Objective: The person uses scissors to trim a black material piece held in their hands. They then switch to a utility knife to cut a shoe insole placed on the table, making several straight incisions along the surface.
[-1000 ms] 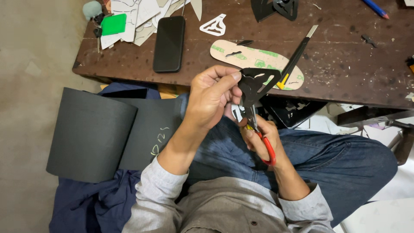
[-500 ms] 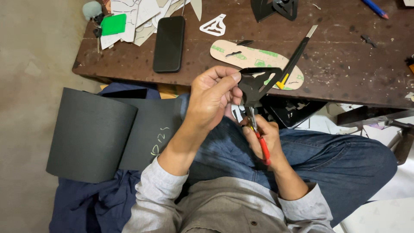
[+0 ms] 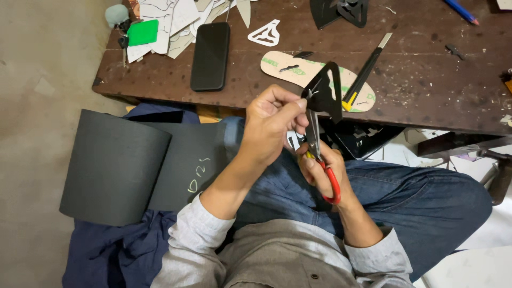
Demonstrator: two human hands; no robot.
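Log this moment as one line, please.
left hand: holds black piece | right hand: works red scissors, blades at piece | table: phone, knife, insole

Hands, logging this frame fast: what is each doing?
Left hand: closed, pinching the black cut-out piece.
Right hand: closed on the red-handled scissors.

Left hand point(image 3: 274, 120) pinching black triangular cut-out point(image 3: 324, 92); right hand point(image 3: 320, 170) gripping red-handled scissors point(image 3: 320, 160), blades at the cut-out's lower edge; dark wooden table point(image 3: 426, 80) beyond, bearing black phone point(image 3: 210, 48), insole-shaped template point(image 3: 298, 69), utility knife point(image 3: 367, 72); rolled black sheet point(image 3: 122, 165) at left.
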